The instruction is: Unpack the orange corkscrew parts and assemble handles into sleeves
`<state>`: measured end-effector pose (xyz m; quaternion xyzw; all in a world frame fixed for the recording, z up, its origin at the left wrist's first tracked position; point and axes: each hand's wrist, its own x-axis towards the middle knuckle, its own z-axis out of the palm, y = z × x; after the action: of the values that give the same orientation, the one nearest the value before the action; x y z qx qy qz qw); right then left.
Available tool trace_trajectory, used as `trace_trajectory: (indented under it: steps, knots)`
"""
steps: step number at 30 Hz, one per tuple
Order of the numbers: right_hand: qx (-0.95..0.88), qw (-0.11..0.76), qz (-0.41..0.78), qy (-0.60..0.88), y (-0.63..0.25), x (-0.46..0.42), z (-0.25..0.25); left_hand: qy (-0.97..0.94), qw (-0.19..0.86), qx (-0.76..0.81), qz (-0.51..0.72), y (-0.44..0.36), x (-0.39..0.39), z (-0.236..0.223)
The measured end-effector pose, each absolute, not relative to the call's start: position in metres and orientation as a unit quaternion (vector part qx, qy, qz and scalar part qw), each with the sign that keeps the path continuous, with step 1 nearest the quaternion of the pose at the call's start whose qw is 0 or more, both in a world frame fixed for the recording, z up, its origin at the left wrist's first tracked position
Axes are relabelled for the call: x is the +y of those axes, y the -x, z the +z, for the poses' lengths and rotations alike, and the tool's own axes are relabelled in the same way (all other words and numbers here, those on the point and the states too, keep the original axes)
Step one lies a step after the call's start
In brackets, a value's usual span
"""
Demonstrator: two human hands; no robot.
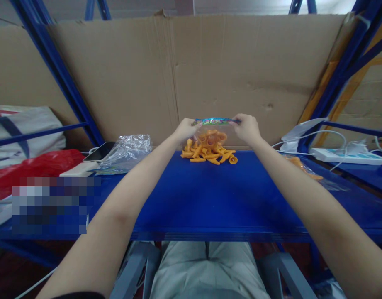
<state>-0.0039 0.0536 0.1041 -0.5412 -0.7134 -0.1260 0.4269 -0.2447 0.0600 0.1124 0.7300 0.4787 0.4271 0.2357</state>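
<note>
Both bare arms reach straight forward over the blue metal shelf surface (209, 199), converging toward the far edge; left hand (186, 129) pinches the left end of the clear plastic bag's colourful blue-green header strip (215, 121), right hand (247, 128) pinches the right end (thumbs inward, strip roughly level); bag hangs just in front of the brown cardboard panel (234, 74); small orange plastic funnel-shaped pieces (213, 157) lie piled at the bag, some seen through its film.
</note>
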Motion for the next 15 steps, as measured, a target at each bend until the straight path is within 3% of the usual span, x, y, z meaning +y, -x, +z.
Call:
trace_trajectory:
  steps: [10, 15]
  knots:
    - [-0.673, 0.572, 0.154, 0.443, 0.029, 0.042, 0.104, -0.764, 0.256, 0.449, 0.386, 0.252, 0.056, 0.08]
    - [-0.659, 0.551, 0.244, 0.451, 0.027, 0.05, 0.106, -0.744, 0.218, 0.45, 0.443, 0.247, 0.062, 0.079]
